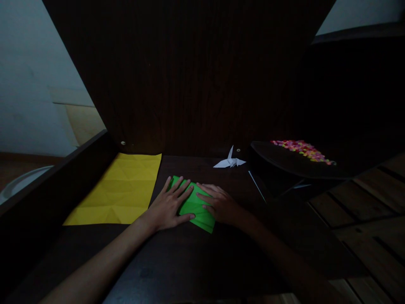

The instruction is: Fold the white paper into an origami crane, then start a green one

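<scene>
A folded sheet of green paper [193,206] lies on the dark wooden desk [190,261], partly covered by both hands. My left hand [171,204] rests on its left side with the fingers spread and the thumb reaching over the lower part. On the right side lies my right hand [220,202], its fingers apart and stretched across the paper. Just left of my left hand is a creased yellow sheet of paper [126,185], spread out. Behind my hands sits a white folded paper crane [230,161].
A raised dark board [196,76] stands behind the desk, and a low ledge [57,173] borders the left. At right, a curved dark shelf [284,162] carries a cluster of pink, red and yellow pieces [303,150]. A thin white strip [257,185] lies nearby.
</scene>
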Available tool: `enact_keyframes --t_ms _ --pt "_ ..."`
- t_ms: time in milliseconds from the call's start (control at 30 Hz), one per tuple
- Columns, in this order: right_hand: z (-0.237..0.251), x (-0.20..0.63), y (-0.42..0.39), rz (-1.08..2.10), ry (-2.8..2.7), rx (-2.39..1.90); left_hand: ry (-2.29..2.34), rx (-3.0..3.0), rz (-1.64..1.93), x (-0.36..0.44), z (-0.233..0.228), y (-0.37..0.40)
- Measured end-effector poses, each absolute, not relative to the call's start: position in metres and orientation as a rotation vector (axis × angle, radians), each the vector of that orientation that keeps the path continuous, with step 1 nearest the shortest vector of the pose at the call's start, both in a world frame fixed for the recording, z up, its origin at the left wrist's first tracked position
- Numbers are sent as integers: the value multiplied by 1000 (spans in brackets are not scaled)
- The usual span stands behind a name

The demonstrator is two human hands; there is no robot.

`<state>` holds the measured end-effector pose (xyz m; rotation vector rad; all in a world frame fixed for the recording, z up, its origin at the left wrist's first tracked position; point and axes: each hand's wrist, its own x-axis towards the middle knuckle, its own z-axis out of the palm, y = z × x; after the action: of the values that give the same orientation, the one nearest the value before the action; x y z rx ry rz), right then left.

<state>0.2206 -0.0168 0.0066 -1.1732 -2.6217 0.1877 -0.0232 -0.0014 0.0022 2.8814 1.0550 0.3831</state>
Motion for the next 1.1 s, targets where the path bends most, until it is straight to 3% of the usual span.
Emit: enact_keyframes --t_ms 400,633,1100 --pt "8 216 -18 332 -2643 -1271 1276 2835 368 -18 -4 -6" --pt "12 225 -9 437 -2718 -1181 1115 2919 425 -19 -3 -3" --pt "3 241 5 254 -2704 -1055 1061 2877 398 -31 -8 7"
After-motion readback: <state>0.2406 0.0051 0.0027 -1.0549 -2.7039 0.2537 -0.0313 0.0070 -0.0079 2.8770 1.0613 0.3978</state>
